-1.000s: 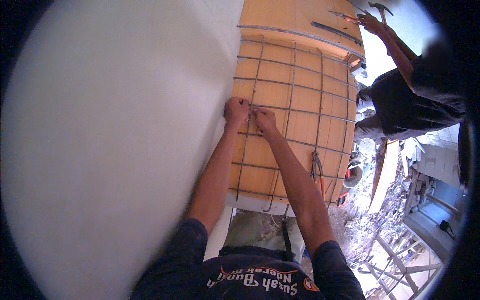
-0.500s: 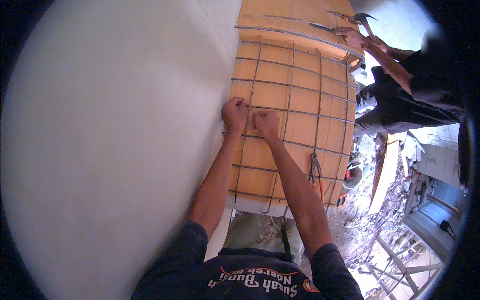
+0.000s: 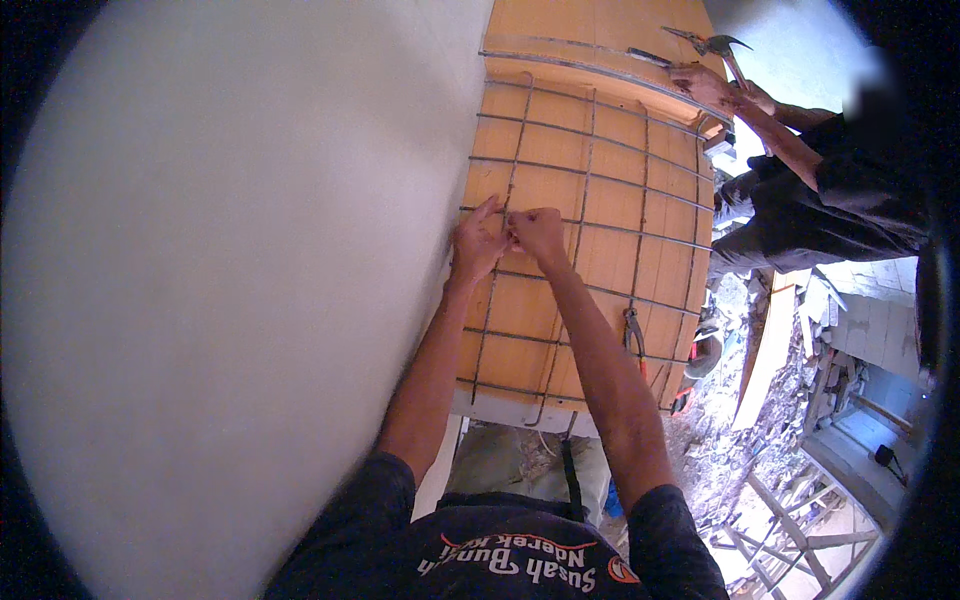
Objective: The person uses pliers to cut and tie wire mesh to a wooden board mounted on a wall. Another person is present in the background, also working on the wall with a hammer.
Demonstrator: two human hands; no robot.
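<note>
A grid of steel reinforcing bars [image 3: 587, 165] lies over orange boards [image 3: 545, 185]. My left hand [image 3: 478, 247] is at the grid's left side, index finger stretched forward, its other fingers close to my right hand. My right hand [image 3: 538, 236] is closed in a pinch beside the same bar crossing, fingertips meeting those of the left. Anything thin between the fingertips is too small to make out. Pincers [image 3: 634, 330] with red handles rest on the bars to the right of my right forearm, which partly hides them.
A pale wall [image 3: 230, 260] rises close on my left. At the far right another person's hand [image 3: 705, 85] is near a claw hammer [image 3: 715, 45] on the raised board step. Beyond the right edge lie rubble [image 3: 725, 400], a plank [image 3: 768, 350] and a wooden trestle [image 3: 790, 525].
My left hand has uncurled its index finger and moved slightly right and down. My right hand has shifted a little right and up, so the fingertips now meet.
</note>
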